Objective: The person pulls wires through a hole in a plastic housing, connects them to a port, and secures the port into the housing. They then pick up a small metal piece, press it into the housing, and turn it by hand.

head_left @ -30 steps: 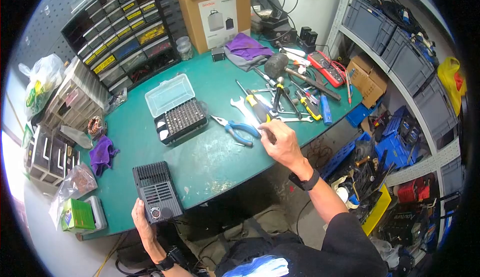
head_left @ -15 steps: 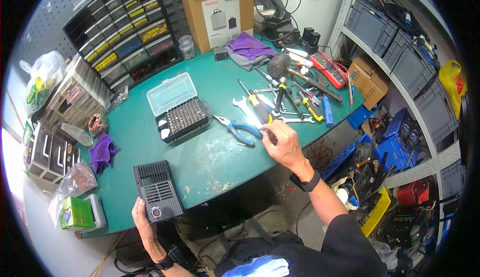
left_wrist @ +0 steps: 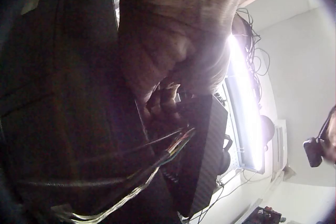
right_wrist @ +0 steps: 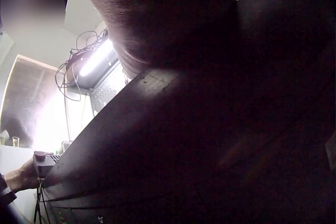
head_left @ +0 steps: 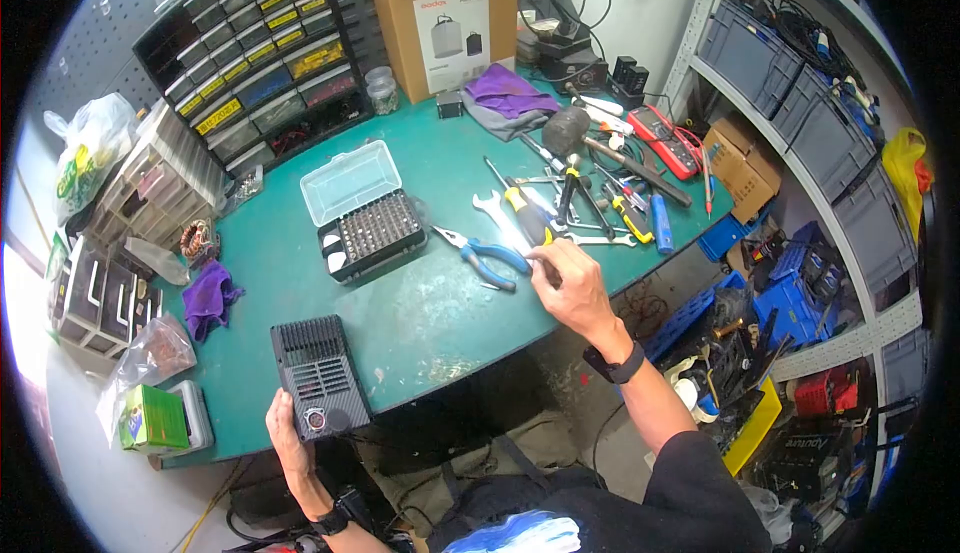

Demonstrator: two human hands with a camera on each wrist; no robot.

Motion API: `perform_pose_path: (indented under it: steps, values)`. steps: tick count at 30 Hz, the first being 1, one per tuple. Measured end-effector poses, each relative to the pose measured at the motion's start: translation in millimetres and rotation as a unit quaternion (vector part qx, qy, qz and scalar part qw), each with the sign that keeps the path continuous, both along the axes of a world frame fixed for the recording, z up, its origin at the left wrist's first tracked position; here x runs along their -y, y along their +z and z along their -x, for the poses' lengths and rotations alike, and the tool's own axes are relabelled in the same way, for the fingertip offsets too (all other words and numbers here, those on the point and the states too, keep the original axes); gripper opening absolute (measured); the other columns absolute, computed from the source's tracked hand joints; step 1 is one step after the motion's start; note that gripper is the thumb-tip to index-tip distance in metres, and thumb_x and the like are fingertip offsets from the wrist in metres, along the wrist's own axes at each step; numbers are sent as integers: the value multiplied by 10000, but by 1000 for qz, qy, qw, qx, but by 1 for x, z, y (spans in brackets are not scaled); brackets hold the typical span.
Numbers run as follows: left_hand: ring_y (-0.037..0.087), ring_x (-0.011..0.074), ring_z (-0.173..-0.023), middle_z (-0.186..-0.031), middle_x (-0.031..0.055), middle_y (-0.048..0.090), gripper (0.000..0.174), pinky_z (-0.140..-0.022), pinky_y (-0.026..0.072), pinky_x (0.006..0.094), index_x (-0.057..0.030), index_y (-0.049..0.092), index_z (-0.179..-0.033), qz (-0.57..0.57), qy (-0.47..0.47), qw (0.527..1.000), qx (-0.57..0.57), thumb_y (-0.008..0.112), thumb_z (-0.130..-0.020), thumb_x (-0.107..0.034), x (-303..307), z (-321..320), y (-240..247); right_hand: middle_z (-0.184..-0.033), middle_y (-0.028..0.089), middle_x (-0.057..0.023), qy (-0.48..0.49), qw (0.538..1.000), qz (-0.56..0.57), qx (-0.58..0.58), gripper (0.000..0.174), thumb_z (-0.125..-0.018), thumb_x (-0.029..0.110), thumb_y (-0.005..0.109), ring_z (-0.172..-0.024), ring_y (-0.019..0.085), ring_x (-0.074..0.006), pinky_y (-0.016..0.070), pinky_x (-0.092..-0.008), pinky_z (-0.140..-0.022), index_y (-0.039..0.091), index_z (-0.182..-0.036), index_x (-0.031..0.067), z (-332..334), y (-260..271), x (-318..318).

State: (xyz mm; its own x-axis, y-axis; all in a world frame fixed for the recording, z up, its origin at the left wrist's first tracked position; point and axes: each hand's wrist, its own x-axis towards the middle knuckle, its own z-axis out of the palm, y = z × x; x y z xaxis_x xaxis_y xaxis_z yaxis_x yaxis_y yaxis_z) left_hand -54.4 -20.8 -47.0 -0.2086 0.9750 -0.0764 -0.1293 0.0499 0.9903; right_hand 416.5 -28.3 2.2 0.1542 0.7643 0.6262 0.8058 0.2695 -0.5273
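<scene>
A black vented device (head_left: 322,373) with a ribbed top, a slotted panel and two round parts at its near end lies at the table's front left edge. My left hand (head_left: 290,431) grips its near left corner. In the left wrist view, the fingers curl under the device's dark housing (left_wrist: 203,155), beside several thin coloured wires (left_wrist: 170,155). My right hand (head_left: 572,288) rests at the table's front edge with loosely bent fingers, right by the handle end of blue-handled pliers (head_left: 487,256). No held thing shows in it.
An open bit case (head_left: 375,238) sits mid-table. A wrench (head_left: 492,215), screwdrivers, a mallet (head_left: 568,131) and a red multimeter (head_left: 665,143) crowd the right side. Purple cloth (head_left: 210,298) and a green box (head_left: 153,419) lie left. Drawer cabinets and a cardboard box (head_left: 450,43) stand behind.
The head view has shifted slightly, so the table's things appear a little further right. Both hands keep nearly the same places, the left still on the device.
</scene>
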Motion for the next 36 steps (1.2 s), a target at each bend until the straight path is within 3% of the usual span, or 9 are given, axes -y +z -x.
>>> perform_pose_path:
  steps: [12,22,30,36]
  values:
    - [604,189,-1147,-1287,140,613,523,-1026,475,341,103,480,-1396,-9,-36,999,7,596,-1035,-257,1,-4,7,-865,638,-152,-5,1000,-2,-1,128,-825,10,693,-803,643,-346,528,-435,-726,653,-946,21,1,-5,0]
    - [608,172,-1123,-1271,123,623,498,-1002,481,324,92,503,-1380,-8,-2,1000,-6,593,-1037,-257,3,-9,10,-853,632,-140,-3,1000,-5,-3,127,-825,10,692,-783,636,-337,524,-430,-705,653,-944,27,1,-5,-1]
    - [602,110,-908,-1039,31,649,317,-843,489,269,34,618,-1153,-26,-76,997,7,539,-1053,-257,3,-24,34,-843,625,-140,-3,1000,-6,4,116,-828,9,690,-780,634,-339,522,-432,-706,651,-936,22,1,-2,0]
    - [594,102,-865,-1002,23,649,297,-808,488,263,18,627,-1106,-43,-81,996,-3,516,-1059,-253,3,-27,36,-849,628,-144,-3,1000,-8,5,116,-829,12,691,-790,636,-344,524,-434,-715,651,-937,22,1,-3,0]
